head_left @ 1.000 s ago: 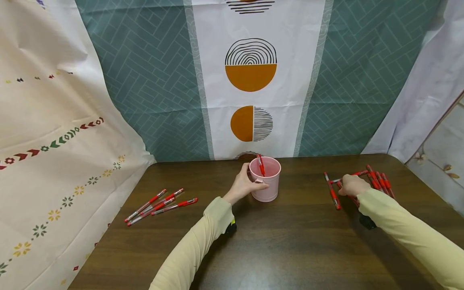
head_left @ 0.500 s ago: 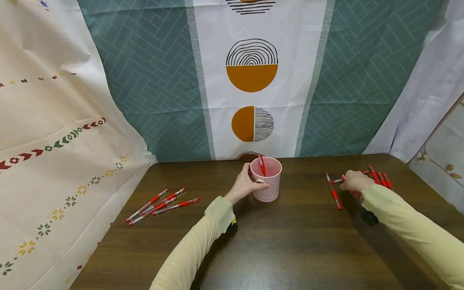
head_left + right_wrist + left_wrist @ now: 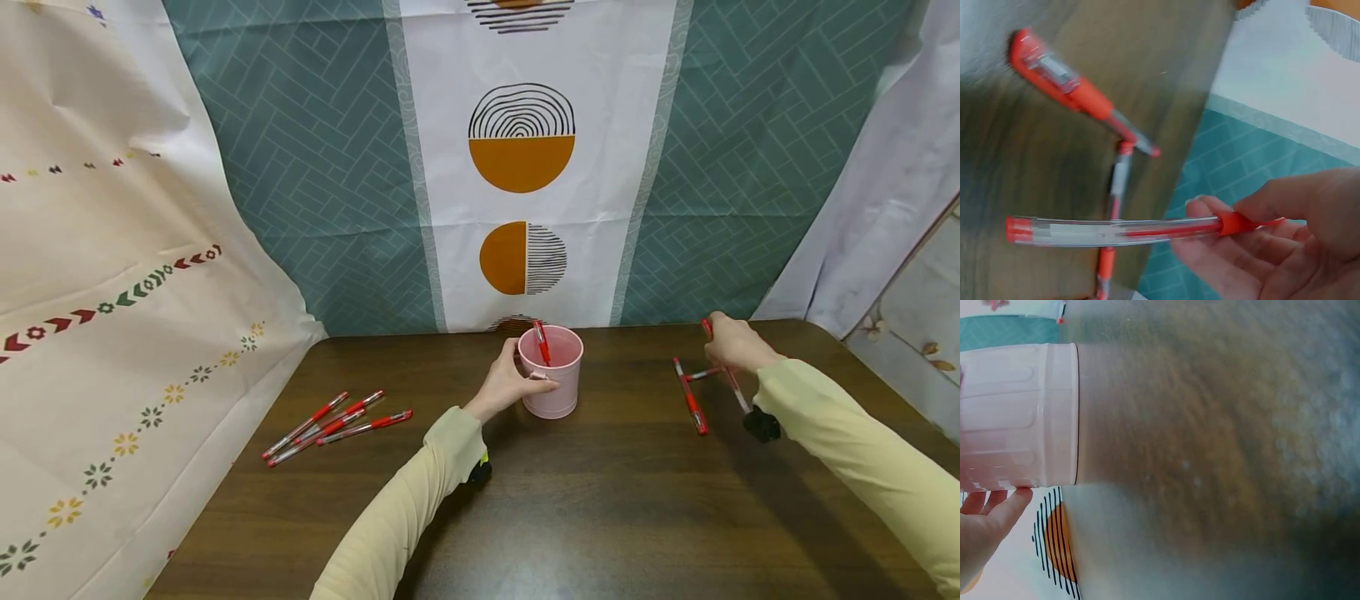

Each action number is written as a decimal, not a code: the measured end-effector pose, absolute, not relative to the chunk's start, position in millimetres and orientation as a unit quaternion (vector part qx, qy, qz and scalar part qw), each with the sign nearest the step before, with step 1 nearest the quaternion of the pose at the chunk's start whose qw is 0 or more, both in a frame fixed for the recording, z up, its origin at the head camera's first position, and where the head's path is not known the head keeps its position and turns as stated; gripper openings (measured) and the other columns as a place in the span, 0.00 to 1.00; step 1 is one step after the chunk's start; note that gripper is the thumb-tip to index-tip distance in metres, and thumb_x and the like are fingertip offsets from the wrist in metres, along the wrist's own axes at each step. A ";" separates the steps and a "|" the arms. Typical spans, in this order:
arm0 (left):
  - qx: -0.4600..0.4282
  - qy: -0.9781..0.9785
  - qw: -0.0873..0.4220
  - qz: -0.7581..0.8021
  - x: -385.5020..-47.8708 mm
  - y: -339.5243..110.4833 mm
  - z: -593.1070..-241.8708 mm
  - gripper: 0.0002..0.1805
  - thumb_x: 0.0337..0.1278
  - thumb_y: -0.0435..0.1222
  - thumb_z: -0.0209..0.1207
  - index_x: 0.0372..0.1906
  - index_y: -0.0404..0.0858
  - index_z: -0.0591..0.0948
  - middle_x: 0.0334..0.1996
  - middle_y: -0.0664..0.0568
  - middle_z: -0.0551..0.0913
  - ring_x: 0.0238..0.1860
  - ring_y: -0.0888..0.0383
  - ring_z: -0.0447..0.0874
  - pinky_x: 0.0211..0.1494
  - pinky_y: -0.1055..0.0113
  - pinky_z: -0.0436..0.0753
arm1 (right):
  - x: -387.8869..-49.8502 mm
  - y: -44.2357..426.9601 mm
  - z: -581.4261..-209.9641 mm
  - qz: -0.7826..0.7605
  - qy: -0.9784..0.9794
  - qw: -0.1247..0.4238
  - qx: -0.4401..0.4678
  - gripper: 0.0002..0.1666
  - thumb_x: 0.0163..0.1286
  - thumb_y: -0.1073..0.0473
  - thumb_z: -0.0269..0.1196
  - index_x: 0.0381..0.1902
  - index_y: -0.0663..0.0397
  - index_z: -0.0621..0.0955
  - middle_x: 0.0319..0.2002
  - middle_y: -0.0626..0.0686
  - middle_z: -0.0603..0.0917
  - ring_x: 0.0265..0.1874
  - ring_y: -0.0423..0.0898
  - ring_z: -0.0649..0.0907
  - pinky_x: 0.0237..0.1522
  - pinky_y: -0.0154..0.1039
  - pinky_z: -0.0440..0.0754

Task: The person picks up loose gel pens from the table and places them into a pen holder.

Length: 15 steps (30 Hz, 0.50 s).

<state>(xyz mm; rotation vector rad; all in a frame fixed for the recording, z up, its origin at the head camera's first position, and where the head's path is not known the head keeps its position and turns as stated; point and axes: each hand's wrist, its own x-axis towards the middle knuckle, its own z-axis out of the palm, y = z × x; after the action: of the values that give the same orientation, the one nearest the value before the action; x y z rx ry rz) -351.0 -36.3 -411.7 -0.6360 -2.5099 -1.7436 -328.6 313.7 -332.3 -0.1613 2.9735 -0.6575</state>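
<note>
The left hand [image 3: 504, 382] grips the side of an upright pink cup [image 3: 553, 392], thumb across its near side; a red pen [image 3: 542, 343] leans inside it. In the left wrist view, fingertips touch the cup [image 3: 1016, 419]. The right hand [image 3: 737, 343] holds a red pen [image 3: 737, 390] above the table at the right. In the right wrist view, thumb and fingers pinch that pen [image 3: 1110, 232] near its red grip. Below it lie a red pen [image 3: 692, 398] and another pen [image 3: 703, 374] touching it. The right hand and sleeve hide the pens farther right.
Several red pens [image 3: 322, 429] lie crossed on the left part of the brown table [image 3: 570, 508]. A patterned cloth [image 3: 345, 208] hangs behind the table's back edge, with a cream cloth [image 3: 150, 358] on the left side and a white one [image 3: 847, 217] on the right.
The right hand has risen from the pens and moved toward the back of the table, with a pen now in its grip. The left hand and cup have not moved.
</note>
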 end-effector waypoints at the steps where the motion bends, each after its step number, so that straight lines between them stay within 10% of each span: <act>1: -0.204 -0.804 0.010 -0.559 -351.1 -36.3 -411.9 0.42 0.31 0.43 0.73 0.55 0.43 0.62 0.48 0.56 0.71 0.47 0.59 0.69 0.48 0.64 0.72 | -329.4 312.7 -330.7 -0.225 0.972 0.039 -0.057 0.15 0.55 0.73 0.50 0.40 0.76 0.61 0.21 0.60 0.74 0.18 0.50 0.74 0.20 0.42 0.71; 15: -0.203 -0.804 0.008 -0.559 -352.2 -36.1 -412.2 0.42 0.32 0.43 0.73 0.56 0.43 0.62 0.48 0.56 0.71 0.48 0.59 0.69 0.48 0.64 0.72 | -334.0 298.7 -320.1 -0.335 0.939 -0.015 -0.077 0.25 0.65 0.71 0.49 0.56 0.80 0.57 0.33 0.68 0.80 0.26 0.53 0.81 0.21 0.41 0.79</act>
<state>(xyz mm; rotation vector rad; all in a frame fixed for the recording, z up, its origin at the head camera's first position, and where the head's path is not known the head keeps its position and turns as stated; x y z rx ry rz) -352.2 -36.1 -412.2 -0.6361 -2.5135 -1.7468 -334.0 298.7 -320.1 -0.2446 2.9774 -1.0631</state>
